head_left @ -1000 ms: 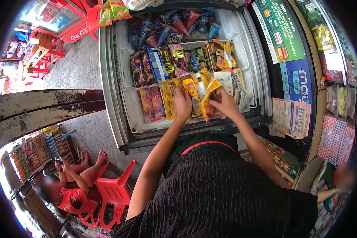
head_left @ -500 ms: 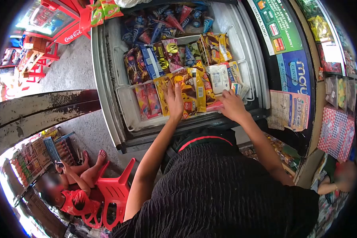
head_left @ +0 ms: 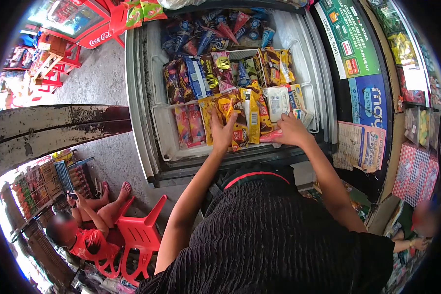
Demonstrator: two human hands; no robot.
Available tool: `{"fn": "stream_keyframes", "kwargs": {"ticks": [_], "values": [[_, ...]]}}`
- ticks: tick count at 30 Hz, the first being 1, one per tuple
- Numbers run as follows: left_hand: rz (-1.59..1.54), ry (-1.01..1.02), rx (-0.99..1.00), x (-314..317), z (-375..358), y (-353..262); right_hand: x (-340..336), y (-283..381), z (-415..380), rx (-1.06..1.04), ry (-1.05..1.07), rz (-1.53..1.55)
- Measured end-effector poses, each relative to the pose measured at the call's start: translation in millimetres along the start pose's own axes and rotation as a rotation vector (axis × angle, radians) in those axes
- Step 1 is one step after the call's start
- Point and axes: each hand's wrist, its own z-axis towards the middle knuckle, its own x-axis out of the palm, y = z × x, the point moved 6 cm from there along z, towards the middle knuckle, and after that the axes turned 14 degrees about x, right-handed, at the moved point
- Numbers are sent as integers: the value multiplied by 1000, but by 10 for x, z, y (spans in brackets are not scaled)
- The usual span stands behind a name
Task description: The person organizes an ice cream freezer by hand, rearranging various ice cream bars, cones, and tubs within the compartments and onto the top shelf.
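My left hand (head_left: 222,134) lies over yellow ice cream packs (head_left: 237,115) at the front of the chest freezer, its fingers and thumb apart. The packs show chocolate bars and a barcode. My right hand (head_left: 295,131) is curled at the freezer's front right, closed about the end of a pink pack (head_left: 270,136); its fingertips hide part of the grip. Just beyond those fingertips lies a white pack (head_left: 277,102). Left of my left hand are pink-and-yellow packs (head_left: 188,125) in the white basket (head_left: 171,153).
Cone ice creams (head_left: 225,30) fill the freezer's back. The freezer's metal edge (head_left: 141,108) runs along the left. A person in red (head_left: 90,240) sits on a red chair (head_left: 139,228) at lower left. Posters (head_left: 350,46) cover the right side. Another person's arm (head_left: 409,245) shows at lower right.
The view has shifted, so the freezer sits slightly further right. My left hand's thumb has spread away from its fingers on the yellow packs. More of the pink pack shows beside my right hand.
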Motion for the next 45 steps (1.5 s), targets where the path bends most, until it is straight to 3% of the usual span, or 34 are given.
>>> {"fn": "stream_keyframes", "kwargs": {"ticks": [3,5,9,11,12,14,18,20,21,24,28,32,36,38,40,42,44,45], "values": [[-137,4,-47,5,-40,-12,-47,-13,-35,-38,25,101],[-82,32,-41,-3,-43,42,-60,-71,-78,26,256,330],[-12,93,-47,16,-17,4,-29,-269,-145,-24,268,484],[23,201,-17,67,-1,-224,-175,-417,-187,-146,51,538],[26,202,-21,90,-15,-235,-247,-481,-227,-147,55,541],[507,232,102,175,-17,-293,-370,-709,-296,75,264,889],[494,178,285,427,-74,-320,-566,-935,-326,61,43,1198],[472,178,286,453,-88,-297,-590,-937,-333,103,10,1864],[463,173,270,424,-80,-280,-527,-948,-283,152,73,1915],[484,192,187,303,-52,-215,-341,-827,-124,246,165,1990],[574,188,135,237,-75,-240,-534,-358,162,121,190,1951],[501,129,124,217,-62,-241,-785,14,934,-39,430,1734],[442,214,28,138,-10,-281,-1346,329,1867,-68,381,1671],[400,145,149,88,7,-227,-1648,488,2234,-189,245,1689],[321,245,135,77,57,-215,-1759,653,2470,-69,217,1670],[335,258,64,23,33,-153,-1656,798,2545,65,136,1611],[197,214,55,-1,36,-44,-1519,1029,2525,-36,223,1523],[275,241,63,-38,53,-100,-1337,1070,2621,-4,195,1493]]}}
